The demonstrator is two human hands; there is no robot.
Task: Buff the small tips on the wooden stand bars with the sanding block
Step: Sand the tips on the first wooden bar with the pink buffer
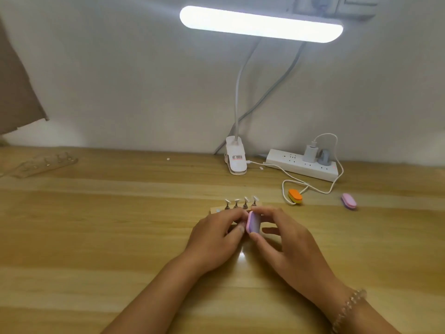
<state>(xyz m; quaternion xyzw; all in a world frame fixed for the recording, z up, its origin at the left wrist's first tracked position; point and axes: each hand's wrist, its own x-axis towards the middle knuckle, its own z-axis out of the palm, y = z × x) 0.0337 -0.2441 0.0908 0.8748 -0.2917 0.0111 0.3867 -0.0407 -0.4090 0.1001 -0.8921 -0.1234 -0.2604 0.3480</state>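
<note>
A small wooden stand bar (215, 209) lies on the table in the middle of the view, with several small white tips (240, 201) standing on metal pegs along it. My right hand (286, 239) pinches a pink and purple sanding block (253, 222) on edge, just in front of the bar's right end. My left hand (216, 237) is curled at the bar, its fingers touching the block's left side and hiding the near part of the stand. What my left fingers hold there is hidden.
An orange sanding block (295, 196) and another pink one (349, 201) lie to the right. Behind stand a clip lamp base (236, 159), a white power strip (303, 166) with cables, and a second stand bar (43, 162) far left.
</note>
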